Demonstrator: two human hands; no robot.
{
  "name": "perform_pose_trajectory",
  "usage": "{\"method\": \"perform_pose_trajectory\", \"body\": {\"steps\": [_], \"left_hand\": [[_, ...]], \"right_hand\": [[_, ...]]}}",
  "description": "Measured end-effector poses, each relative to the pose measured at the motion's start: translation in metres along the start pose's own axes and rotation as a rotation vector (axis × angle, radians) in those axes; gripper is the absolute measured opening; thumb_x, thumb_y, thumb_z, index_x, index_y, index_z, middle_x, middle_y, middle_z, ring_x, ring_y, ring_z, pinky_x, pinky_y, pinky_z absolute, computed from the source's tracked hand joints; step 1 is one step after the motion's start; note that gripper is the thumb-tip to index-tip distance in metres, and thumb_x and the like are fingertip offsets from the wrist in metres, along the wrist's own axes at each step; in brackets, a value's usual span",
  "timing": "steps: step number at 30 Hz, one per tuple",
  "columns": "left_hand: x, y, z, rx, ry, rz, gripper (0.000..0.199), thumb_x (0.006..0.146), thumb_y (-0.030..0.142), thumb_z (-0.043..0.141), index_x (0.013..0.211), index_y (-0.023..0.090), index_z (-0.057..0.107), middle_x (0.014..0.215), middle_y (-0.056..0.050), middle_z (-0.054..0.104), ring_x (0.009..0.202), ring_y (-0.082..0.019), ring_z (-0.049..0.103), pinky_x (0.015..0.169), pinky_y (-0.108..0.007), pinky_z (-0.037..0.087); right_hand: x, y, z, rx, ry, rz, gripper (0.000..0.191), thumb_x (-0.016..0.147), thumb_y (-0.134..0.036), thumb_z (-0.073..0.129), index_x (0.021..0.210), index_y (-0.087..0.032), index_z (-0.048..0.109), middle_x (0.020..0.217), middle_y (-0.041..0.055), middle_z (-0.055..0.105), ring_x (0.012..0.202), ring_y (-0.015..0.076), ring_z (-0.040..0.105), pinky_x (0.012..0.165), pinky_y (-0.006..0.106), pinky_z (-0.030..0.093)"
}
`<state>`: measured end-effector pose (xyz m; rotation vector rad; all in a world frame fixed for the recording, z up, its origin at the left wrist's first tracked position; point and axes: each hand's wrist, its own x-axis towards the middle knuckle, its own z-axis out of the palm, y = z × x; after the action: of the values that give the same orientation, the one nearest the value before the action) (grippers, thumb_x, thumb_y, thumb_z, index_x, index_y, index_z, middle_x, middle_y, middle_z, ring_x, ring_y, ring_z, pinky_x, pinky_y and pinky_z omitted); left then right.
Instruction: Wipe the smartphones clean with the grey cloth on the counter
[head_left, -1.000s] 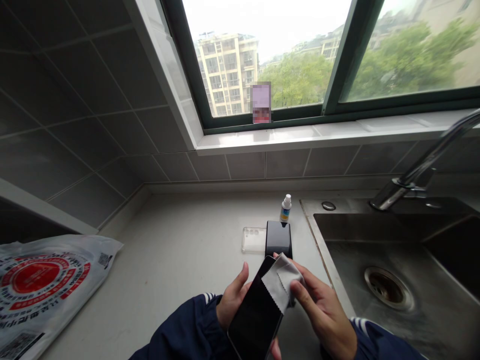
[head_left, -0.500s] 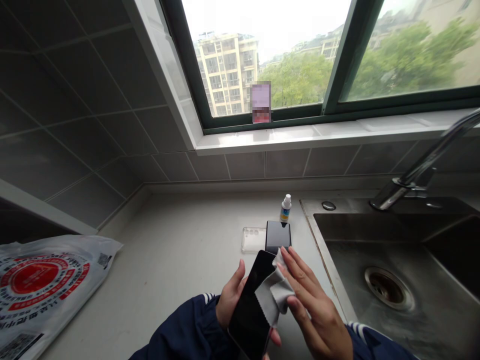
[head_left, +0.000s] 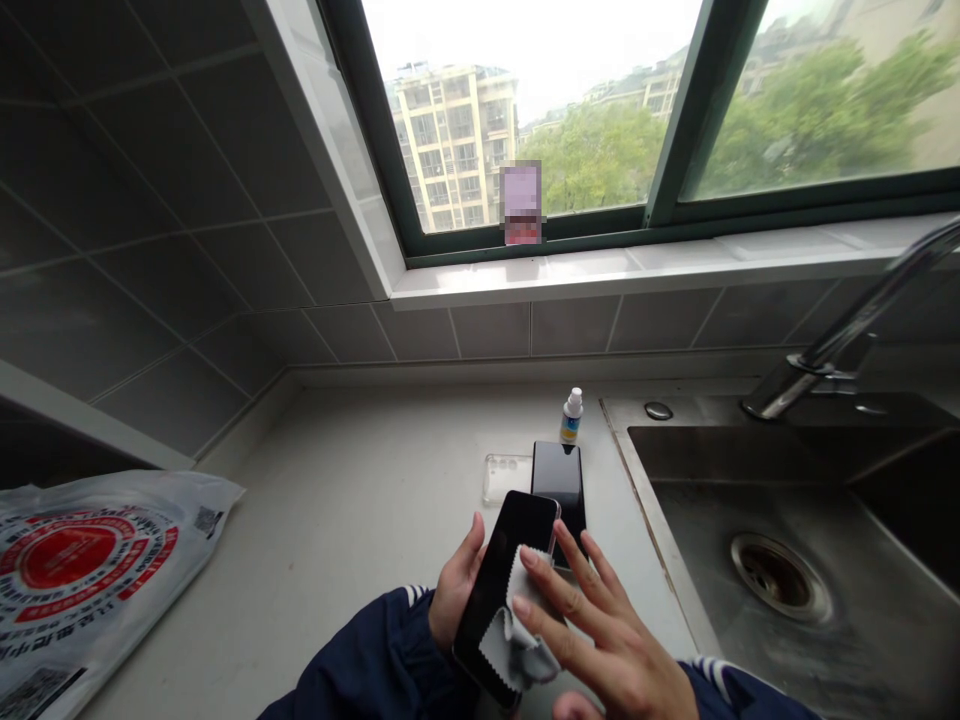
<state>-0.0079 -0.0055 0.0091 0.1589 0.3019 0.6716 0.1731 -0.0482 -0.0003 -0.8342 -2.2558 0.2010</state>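
Observation:
My left hand is closed around the side of a black smartphone, which is tilted with its dark screen up. Against the lower right part of that screen, the fingers of my right hand press a grey cleaning cloth with zigzag edges. These fingers are spread, and the cloth bunches beneath them. Beyond the phone, a second dark, glossy device lies on the counter, partly covered by my hand and the phone. A clear phone case lies to its left. Behind it stands a small white bottle with a blue and yellow label.
To the right is a steel sink with a chrome faucet. A white plastic bag with red print lies at the left of the pale counter. A window and sill are behind.
My right hand has slid the cloth down the phone from its upper right side, and its fingers have spread apart. The top of the screen is now uncovered. My left hand keeps its hold.

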Motion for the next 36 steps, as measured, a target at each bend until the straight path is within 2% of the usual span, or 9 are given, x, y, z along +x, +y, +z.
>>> {"method": "perform_pose_trajectory", "body": {"steps": [3,7,13,21,26,29,32,36], "left_hand": [[-0.001,0.0,0.002,0.0,0.021,-0.001,0.072,0.091,0.062,0.029,0.133,0.009,0.051,0.099,-0.016,0.07,0.081,-0.021,0.066,0.077,-0.032,0.043],[-0.002,0.0,0.002,0.008,0.08,0.024,0.07,0.091,0.063,0.03,0.129,0.011,0.055,0.106,-0.014,0.07,0.093,-0.023,0.065,0.088,-0.035,0.042],[-0.004,0.0,0.004,-0.023,0.083,-0.02,0.07,0.088,0.065,0.036,0.127,0.011,0.056,0.103,-0.014,0.07,0.093,-0.024,0.065,0.088,-0.036,0.042],[-0.003,-0.003,0.002,-0.032,0.078,-0.017,0.074,0.09,0.062,0.031,0.127,0.003,0.055,0.11,-0.018,0.068,0.102,-0.023,0.063,0.097,-0.032,0.038],[-0.003,-0.006,-0.003,0.013,0.017,-0.058,0.078,0.089,0.066,0.027,0.136,0.007,0.048,0.124,-0.019,0.061,0.115,-0.027,0.057,0.102,-0.038,0.035],[0.0,-0.007,-0.008,0.057,-0.023,-0.074,0.077,0.089,0.066,0.026,0.139,0.01,0.045,0.121,-0.018,0.063,0.109,-0.027,0.059,0.096,-0.038,0.038],[0.002,-0.007,-0.01,0.102,-0.066,-0.025,0.074,0.092,0.062,0.024,0.136,0.008,0.049,0.111,-0.017,0.067,0.098,-0.023,0.063,0.093,-0.035,0.039],[0.003,-0.007,-0.006,0.142,-0.082,-0.007,0.075,0.093,0.061,0.019,0.134,0.007,0.051,0.108,-0.017,0.068,0.095,-0.024,0.064,0.095,-0.037,0.037]], "right_hand": [[-0.001,0.002,0.001,-0.04,-0.029,-0.087,0.059,0.095,-0.058,0.032,0.146,-0.027,0.037,0.151,0.0061,0.037,0.142,0.0385,0.015,0.114,0.06,0.011],[-0.001,0.001,0.0,-0.048,-0.045,-0.137,0.059,0.094,-0.056,0.042,0.146,-0.029,0.036,0.149,0.0049,0.04,0.142,0.0354,0.017,0.115,0.058,0.003],[0.0,-0.001,-0.001,-0.049,-0.047,-0.147,0.062,0.093,-0.058,0.042,0.146,-0.028,0.037,0.147,0.0048,0.042,0.142,0.0356,0.017,0.115,0.058,0.0],[-0.002,0.002,0.0,-0.046,-0.005,-0.036,0.065,0.095,-0.063,0.027,0.149,-0.028,0.031,0.15,0.0044,0.038,0.144,0.0361,0.012,0.115,0.059,0.004],[-0.001,0.003,-0.002,-0.068,0.045,0.068,0.066,0.096,-0.058,0.024,0.151,-0.022,0.024,0.156,0.0088,0.025,0.144,0.0396,0.01,0.114,0.061,0.006],[0.0,0.004,-0.005,-0.047,0.034,0.161,0.062,0.099,-0.053,0.021,0.153,-0.022,0.018,0.158,0.0092,0.019,0.144,0.0406,0.008,0.113,0.063,0.009],[-0.001,0.005,-0.005,-0.041,0.034,0.194,0.061,0.1,-0.048,0.024,0.153,-0.019,0.017,0.158,0.0105,0.016,0.144,0.041,0.006,0.112,0.063,0.01],[-0.003,0.008,0.0,-0.034,0.018,0.25,0.061,0.099,-0.039,0.033,0.153,-0.017,0.015,0.159,0.0109,0.014,0.144,0.0397,0.004,0.113,0.062,0.011]]}}
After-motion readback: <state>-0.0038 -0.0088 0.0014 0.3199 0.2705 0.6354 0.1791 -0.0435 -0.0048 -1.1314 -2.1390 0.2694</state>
